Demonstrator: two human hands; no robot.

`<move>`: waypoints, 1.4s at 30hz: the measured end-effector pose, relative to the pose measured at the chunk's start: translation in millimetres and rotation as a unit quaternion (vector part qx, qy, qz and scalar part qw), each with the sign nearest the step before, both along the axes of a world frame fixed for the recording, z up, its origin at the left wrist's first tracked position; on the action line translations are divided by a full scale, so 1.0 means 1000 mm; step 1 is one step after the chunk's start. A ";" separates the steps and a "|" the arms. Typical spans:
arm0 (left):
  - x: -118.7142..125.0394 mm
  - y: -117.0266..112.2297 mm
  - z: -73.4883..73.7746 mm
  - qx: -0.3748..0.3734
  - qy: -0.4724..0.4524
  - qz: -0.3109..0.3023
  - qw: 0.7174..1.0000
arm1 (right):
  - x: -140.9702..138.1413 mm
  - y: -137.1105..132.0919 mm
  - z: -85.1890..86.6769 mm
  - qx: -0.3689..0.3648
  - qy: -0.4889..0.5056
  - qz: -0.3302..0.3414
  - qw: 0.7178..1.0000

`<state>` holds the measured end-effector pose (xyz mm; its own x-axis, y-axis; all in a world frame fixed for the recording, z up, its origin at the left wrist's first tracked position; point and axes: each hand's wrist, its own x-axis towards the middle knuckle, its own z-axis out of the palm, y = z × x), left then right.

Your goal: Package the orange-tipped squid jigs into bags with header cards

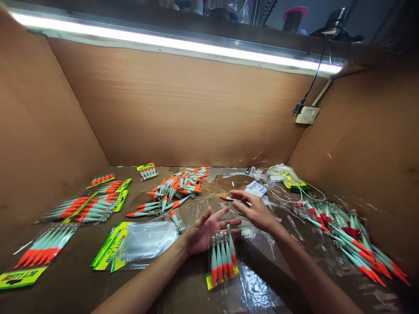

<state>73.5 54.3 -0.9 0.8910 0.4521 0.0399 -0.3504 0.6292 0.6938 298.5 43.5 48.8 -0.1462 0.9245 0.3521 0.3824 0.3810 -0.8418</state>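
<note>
My left hand [209, 230] is palm up with its fingers spread, and nothing lies in its palm. Just in front of it is a clear packet of orange-and-pale-green squid jigs [223, 259] with a yellow card, lying hooks away from me; the upper hooks overlap my left fingers, and I cannot tell whether they touch. Above and to the right, my right hand [253, 211] has its fingers stretched out and holds nothing. Near its fingertips is a single loose jig [226, 198]. Left of my left hand lies a stack of clear bags [150, 242] with yellow "BCT LURE" cards.
A pile of loose jigs [180, 185] lies at the back middle. Filled packets [83, 209] line the left side. More jigs [356, 244] are heaped at right, near a white cord [314, 185]. Brown boards wall the table, with a socket [307, 115] at back right.
</note>
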 end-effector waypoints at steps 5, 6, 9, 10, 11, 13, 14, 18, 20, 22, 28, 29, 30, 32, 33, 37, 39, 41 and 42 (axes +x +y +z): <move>-0.001 -0.009 0.012 -0.009 0.001 0.013 1.000 | -0.023 -0.002 -0.023 -0.195 0.142 0.102 0.965; -0.002 -0.013 0.011 -0.010 0.013 0.017 1.000 | -0.023 -0.001 -0.024 -0.188 0.166 0.081 0.965; -0.005 -0.027 0.003 0.038 0.104 0.043 0.993 | -0.019 0.002 -0.023 -0.142 0.211 0.018 0.967; -0.006 -0.032 -0.002 0.066 0.146 0.064 0.985 | -0.017 0.001 -0.021 -0.137 0.219 0.006 0.966; -0.007 -0.035 -0.006 0.094 0.186 0.086 0.974 | -0.016 0.000 -0.020 -0.136 0.222 -0.003 0.965; -0.010 -0.039 -0.011 0.138 0.242 0.115 0.953 | -0.014 -0.006 -0.019 -0.138 0.211 -0.010 0.968; -0.013 -0.039 -0.012 0.153 0.257 0.116 0.947 | -0.013 -0.010 -0.020 -0.140 0.200 -0.010 0.970; -0.028 -0.030 -0.006 0.229 0.317 0.050 0.919 | -0.005 -0.033 -0.041 -0.163 0.104 0.010 0.981; -0.035 -0.028 -0.001 0.334 0.392 0.082 0.853 | 0.000 -0.046 -0.055 -0.158 0.011 -0.005 0.987; -0.037 -0.031 0.003 0.464 0.457 0.157 0.742 | 0.004 -0.056 -0.066 -0.131 -0.089 -0.033 0.987; -0.043 -0.060 0.002 0.648 0.458 0.214 0.570 | 0.018 -0.065 -0.062 -0.023 -0.200 -0.032 0.979; -0.047 -0.064 -0.002 0.659 0.447 0.200 0.571 | 0.020 -0.064 -0.061 -0.034 -0.197 -0.011 0.980; -0.051 -0.068 -0.006 0.669 0.437 0.185 0.572 | 0.021 -0.063 -0.059 -0.049 -0.192 0.010 0.980; -0.059 -0.075 -0.016 0.689 0.427 0.157 0.565 | 0.023 -0.061 -0.059 -0.078 -0.180 0.039 0.980; -0.062 -0.077 -0.021 0.696 0.428 0.147 0.558 | 0.023 -0.061 -0.059 -0.087 -0.174 0.046 0.980; -0.066 -0.080 -0.031 0.702 0.440 0.126 0.545 | 0.025 -0.058 -0.062 -0.106 -0.160 0.065 0.979; -0.066 -0.081 -0.031 0.704 0.441 0.119 0.544 | 0.026 -0.057 -0.061 -0.109 -0.159 0.071 0.979; -0.065 -0.081 -0.030 0.707 0.443 0.107 0.541 | 0.026 -0.057 -0.061 -0.108 -0.160 0.076 0.978; -0.065 -0.081 -0.029 0.708 0.445 0.099 0.539 | 0.026 -0.057 -0.060 -0.107 -0.162 0.079 0.978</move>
<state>8.2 -27.2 -29.9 0.7819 0.6199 0.0669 0.5553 -0.7412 0.3772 325.0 -13.4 -11.5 -0.3643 0.9291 0.0644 0.5932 0.2848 -0.7530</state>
